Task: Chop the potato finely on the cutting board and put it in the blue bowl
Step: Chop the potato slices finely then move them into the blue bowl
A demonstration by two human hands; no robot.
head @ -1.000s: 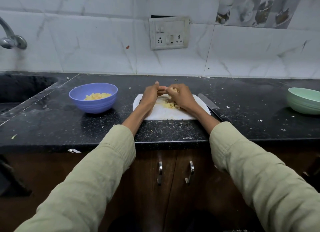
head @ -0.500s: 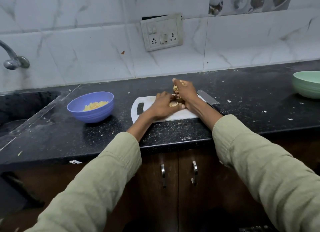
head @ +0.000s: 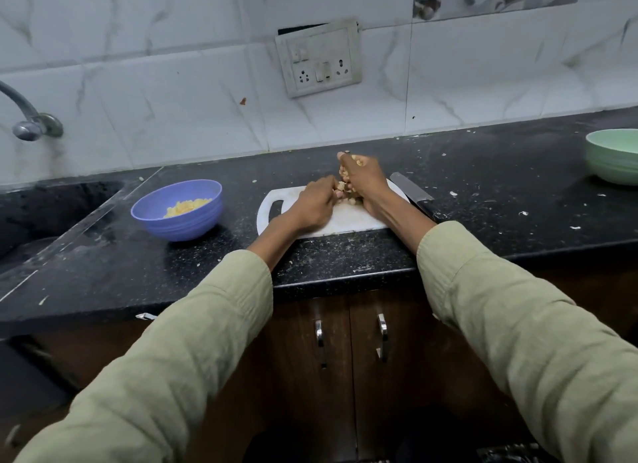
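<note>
chopped potato pieces [head: 346, 185] sit in a small heap on the white cutting board [head: 345, 221], mid tabletop, close to the front edge. both hands are on the heap. right hand [head: 362, 181] stands on edge on the board's right half, grip curled round a clump of pieces, some showing at its top near the thumb. left hand [head: 316, 203] lies knuckles-up on the board's middle, fingers curled inward and touching the pieces and the right hand; cannot tell whether its grip actually holds any. board's handle slot faces left.

blue bowl [head: 176, 209] stands on the tabletop left of the board, apart from it, with yellow chopped potato inside. knife [head: 411, 193] lies just off the board's right edge, blade toward the back wall. green bowl [head: 612, 157] at the far right edge of the tabletop. sink [head: 45, 210] at the left end, tap [head: 29, 117] on the wall above it. scraps scattered over the black tabletop [head: 483, 203].
</note>
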